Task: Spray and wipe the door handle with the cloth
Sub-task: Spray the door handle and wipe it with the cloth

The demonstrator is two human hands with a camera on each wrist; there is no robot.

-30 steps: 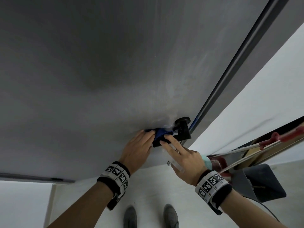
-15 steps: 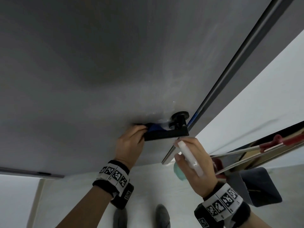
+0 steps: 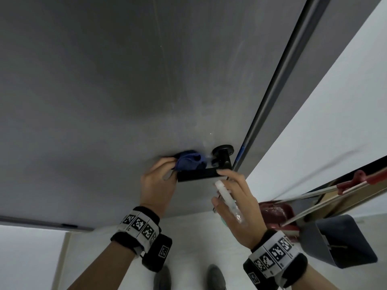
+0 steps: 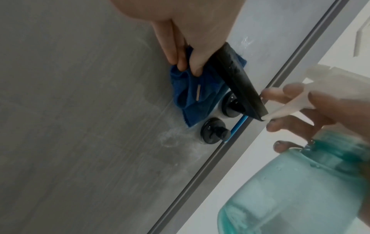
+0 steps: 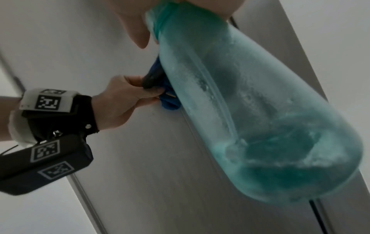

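Spray bottle [image 4: 296, 186] beside handle [image 3: 199, 174] — cloth [image 3: 189, 162] behind.

A matt grey door [image 3: 104, 101] with faint brushed streaks and pale, cloudy smears carries a black lever handle [image 4: 236, 76], satin and beaded with droplets, its round rose [image 4: 213, 131] glossier. Behind the lever bunches a blue cloth [image 4: 192, 98], soft and nappy, possibly microfibre. The bottle [image 5: 250, 110] is frosted translucent teal plastic, wet inside, its trigger head [image 3: 227, 197] milky white plastic. A smooth metal-looking strip [image 4: 220, 152] edges the door.
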